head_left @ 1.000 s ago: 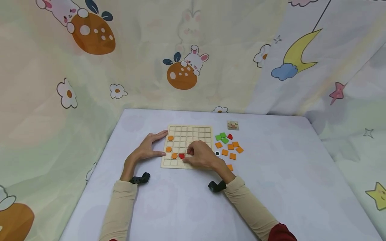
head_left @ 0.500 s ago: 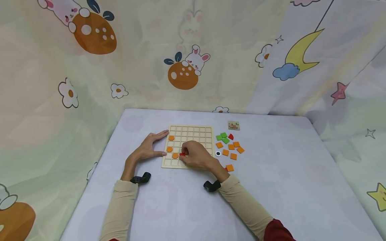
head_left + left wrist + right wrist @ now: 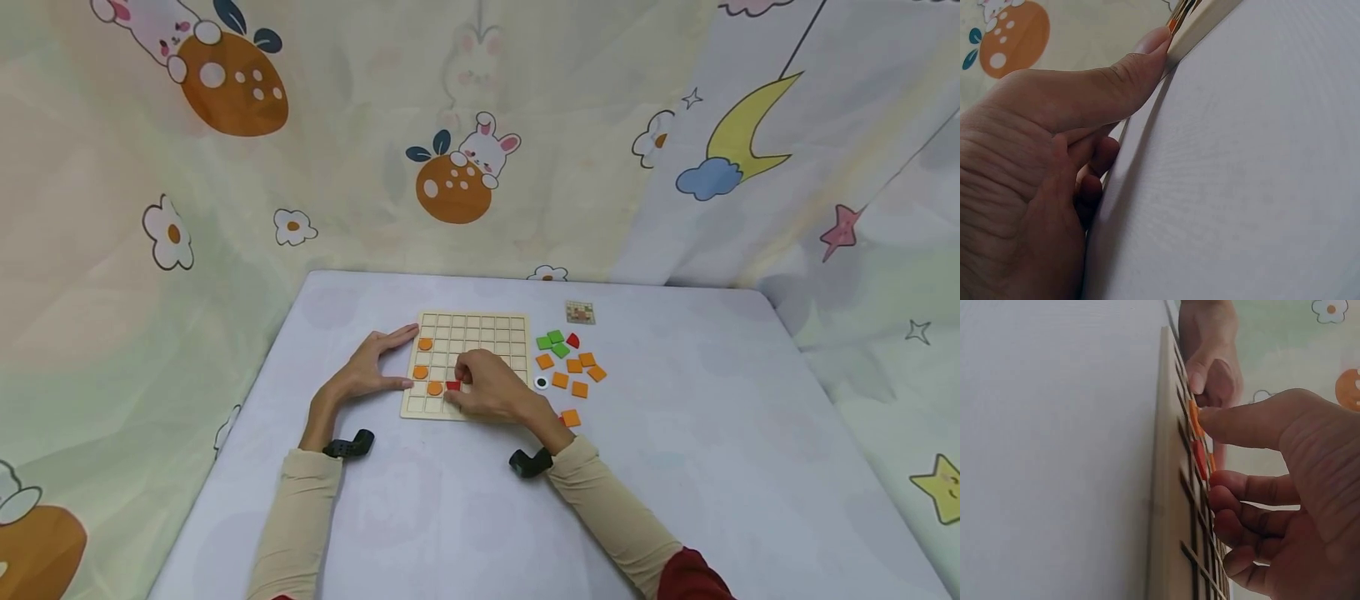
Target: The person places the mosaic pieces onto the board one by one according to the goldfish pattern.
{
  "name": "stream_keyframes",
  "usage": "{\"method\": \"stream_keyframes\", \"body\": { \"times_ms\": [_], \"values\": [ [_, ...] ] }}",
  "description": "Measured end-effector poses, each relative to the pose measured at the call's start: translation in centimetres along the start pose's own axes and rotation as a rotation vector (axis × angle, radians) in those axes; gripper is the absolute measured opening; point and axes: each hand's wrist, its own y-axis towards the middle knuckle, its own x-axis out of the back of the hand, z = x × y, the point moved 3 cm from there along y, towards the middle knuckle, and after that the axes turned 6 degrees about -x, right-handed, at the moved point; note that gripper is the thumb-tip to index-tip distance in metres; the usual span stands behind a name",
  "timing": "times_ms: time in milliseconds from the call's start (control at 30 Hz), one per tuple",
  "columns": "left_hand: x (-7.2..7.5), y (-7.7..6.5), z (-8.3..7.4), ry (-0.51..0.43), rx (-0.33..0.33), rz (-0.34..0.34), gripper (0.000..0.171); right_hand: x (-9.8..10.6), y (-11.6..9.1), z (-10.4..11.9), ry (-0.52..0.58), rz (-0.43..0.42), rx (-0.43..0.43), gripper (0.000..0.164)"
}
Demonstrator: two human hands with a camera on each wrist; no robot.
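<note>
A pale wooden grid board [image 3: 491, 327] lies on the table, with orange discs [image 3: 425, 344] in three of its left-hand cells. My left hand [image 3: 365, 364] steadies the board's left edge, thumb and fingers spread apart. In the left wrist view its thumb [image 3: 1141, 62] rests against the rim. Over the lower middle of the board, my right hand [image 3: 495, 385] has thumb and forefinger on either side of a small red quarter-round tile [image 3: 453, 386]. The right wrist view shows that red tile [image 3: 1199, 459] at a cell beside an orange disc; its exact contact with the fingertips is hard to see.
Right of the board lie several orange square tiles [image 3: 580, 389], green tiles [image 3: 555, 336], another red quarter-round tile [image 3: 573, 341] and a white disc with a black dot [image 3: 542, 382]. A small patterned card [image 3: 580, 312] lies behind them. A printed cloth hangs beyond the table.
My right hand has shifted slightly left over the red tile. The tile lay flat in view, then appeared tilted at the fingertips, and now sits partly covered by them. My left hand stays put.
</note>
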Motion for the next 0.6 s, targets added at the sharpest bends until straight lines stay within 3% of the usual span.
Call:
{"method": "stream_keyframes", "body": {
  "times_ms": [333,600],
  "values": [
    [0.0,0.2,-0.5,-0.002,-0.001,-0.002,0.102,3.0,-1.1,-3.0,0.078,-0.039,0.002,0.030],
    [0.0,0.0,-0.6,0.001,0.023,0.002,0.103,5.2,-2.8,-5.5,0.094,-0.041,-0.083,0.039]
  ]
}}
